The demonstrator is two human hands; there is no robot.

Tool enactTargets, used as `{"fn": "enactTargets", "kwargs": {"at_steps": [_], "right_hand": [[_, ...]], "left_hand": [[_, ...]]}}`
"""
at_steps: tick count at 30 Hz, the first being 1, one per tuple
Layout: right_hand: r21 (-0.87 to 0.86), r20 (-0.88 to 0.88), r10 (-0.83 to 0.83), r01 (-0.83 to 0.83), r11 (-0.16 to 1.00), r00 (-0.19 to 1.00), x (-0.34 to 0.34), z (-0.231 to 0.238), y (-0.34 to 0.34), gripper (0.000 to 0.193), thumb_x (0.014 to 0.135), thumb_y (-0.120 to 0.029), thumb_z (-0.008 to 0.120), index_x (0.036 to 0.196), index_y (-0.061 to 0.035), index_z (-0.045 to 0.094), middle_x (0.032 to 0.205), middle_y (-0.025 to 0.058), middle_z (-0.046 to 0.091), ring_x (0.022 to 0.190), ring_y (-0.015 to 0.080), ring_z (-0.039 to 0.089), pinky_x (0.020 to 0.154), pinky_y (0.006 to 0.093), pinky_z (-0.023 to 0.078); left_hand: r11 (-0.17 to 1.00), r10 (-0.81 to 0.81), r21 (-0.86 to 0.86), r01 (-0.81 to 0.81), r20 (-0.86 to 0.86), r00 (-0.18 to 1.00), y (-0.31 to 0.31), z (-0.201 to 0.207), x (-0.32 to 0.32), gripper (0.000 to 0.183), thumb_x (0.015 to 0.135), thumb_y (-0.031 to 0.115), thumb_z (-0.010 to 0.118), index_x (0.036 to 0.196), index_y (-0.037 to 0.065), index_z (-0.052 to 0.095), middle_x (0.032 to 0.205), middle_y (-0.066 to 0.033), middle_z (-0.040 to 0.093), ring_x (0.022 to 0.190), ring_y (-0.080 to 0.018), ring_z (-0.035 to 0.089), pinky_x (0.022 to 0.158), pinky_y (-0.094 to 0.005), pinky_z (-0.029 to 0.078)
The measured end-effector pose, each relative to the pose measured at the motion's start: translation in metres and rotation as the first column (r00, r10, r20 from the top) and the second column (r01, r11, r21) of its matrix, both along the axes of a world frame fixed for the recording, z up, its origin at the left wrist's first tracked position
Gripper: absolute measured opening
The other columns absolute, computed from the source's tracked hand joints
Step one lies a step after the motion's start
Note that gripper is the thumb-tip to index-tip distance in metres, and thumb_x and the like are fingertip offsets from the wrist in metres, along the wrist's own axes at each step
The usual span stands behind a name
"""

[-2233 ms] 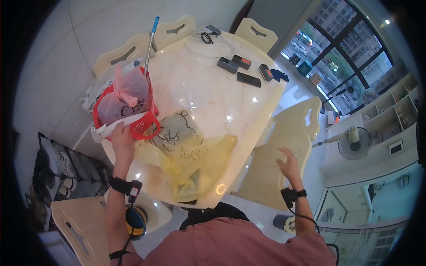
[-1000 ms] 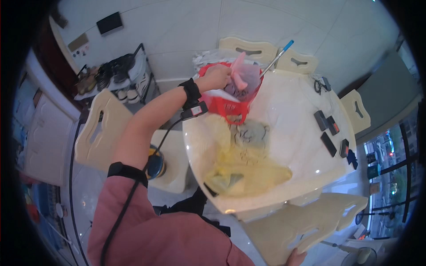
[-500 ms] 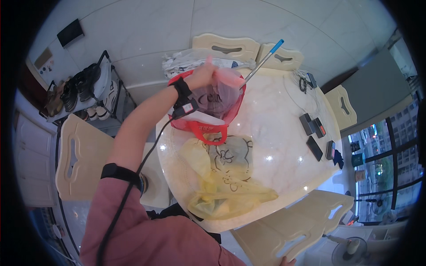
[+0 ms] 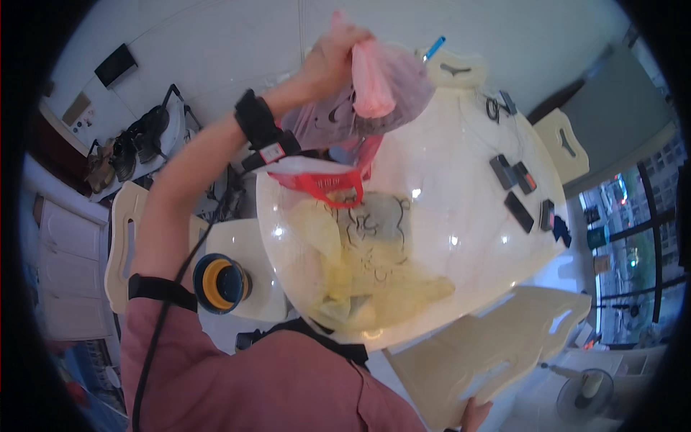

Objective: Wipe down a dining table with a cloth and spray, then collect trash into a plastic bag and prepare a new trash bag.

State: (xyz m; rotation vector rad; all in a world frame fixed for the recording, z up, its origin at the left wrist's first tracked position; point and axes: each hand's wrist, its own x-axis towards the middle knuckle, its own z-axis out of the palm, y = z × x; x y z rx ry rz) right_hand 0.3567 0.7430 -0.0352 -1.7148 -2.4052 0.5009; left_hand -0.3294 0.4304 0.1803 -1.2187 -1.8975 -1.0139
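My left hand (image 4: 335,61) is closed around the gathered top of a translucent pink plastic bag (image 4: 403,83) with dark print. It holds the bag raised above a red carrier bag (image 4: 338,183) at the far left of the table; what the pink bag contains cannot be made out. The red bag stands open, its near handle flopped forward. In front of it a yellow plastic bag (image 4: 374,277) with black line drawings lies flat and crumpled. At the lower right edge my right hand (image 4: 475,415) grips the back of a cream chair (image 4: 461,360), its fingers only partly visible.
Several small dark devices (image 4: 518,210) and cables lie on the right of the pale table (image 4: 461,187). A blue-ended pole (image 4: 435,47) shows behind the pink bag. A dark and yellow bucket (image 4: 219,284) rests on the left chair. Beyond stands a shoe rack (image 4: 155,155).
My left hand has lifted the pink bag up out of the red bag. My view has shifted, and the bucket on the left chair now shows fully. My right hand remains at the chair.
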Motion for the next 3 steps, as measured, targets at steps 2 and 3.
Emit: {"fn": "enactTargets", "kwargs": {"at_steps": [2,3], "right_hand": [[-0.315,0.365,0.12,0.001,0.949,0.923,-0.005,0.016,0.023,0.05,0.074,-0.024,0.06,0.104,0.0139,0.047,0.104,0.0337,0.052,0.096,0.0373,0.055,0.081,0.0401,0.043],[-0.568,0.607,0.323,0.113,0.815,0.726,-0.028,0.041,0.035,0.056,0.074,-0.029,0.062,0.106,0.0138,0.047,0.109,0.037,0.048,0.1,0.0367,0.055,0.082,0.0378,0.043]], "left_hand": [[0.994,-0.039,-0.097,0.041,0.017,0.999,0.004,0.026,0.037,0.025,0.074,0.007,0.06,0.098,0.002,0.053,0.092,-0.0156,0.056,0.087,-0.0266,0.056,0.076,-0.0326,0.043],[0.981,-0.079,-0.176,0.081,0.02,0.997,0.01,0.039,0.056,0.026,0.075,0.007,0.059,0.1,0.003,0.053,0.097,-0.0156,0.057,0.09,-0.0233,0.057,0.077,-0.0313,0.043]]}}
